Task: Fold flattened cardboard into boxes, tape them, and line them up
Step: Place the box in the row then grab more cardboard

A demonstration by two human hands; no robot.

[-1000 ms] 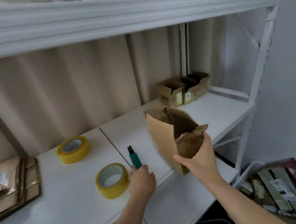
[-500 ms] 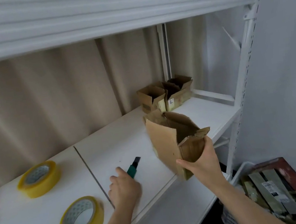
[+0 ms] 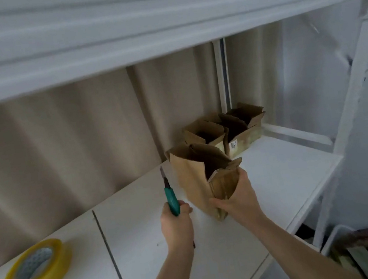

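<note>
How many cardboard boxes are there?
3. One box is held in the right hand; two open boxes stand together at the shelf's back. More may be hidden.

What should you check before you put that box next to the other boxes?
1. Right hand grips the tall brown cardboard box firmly: ok.
2. Box stands upright on the white shelf: ok, only a slight tilt.
3. Box bottom is taped shut: cannot tell, it is hidden.
4. Teal utility knife in the left hand points away from the right hand: ok; whether the blade is out: cannot tell.
5. Free shelf space beside the row of small open cardboard boxes: ok.
6. Yellow tape roll lies out of the path: ok.
</note>
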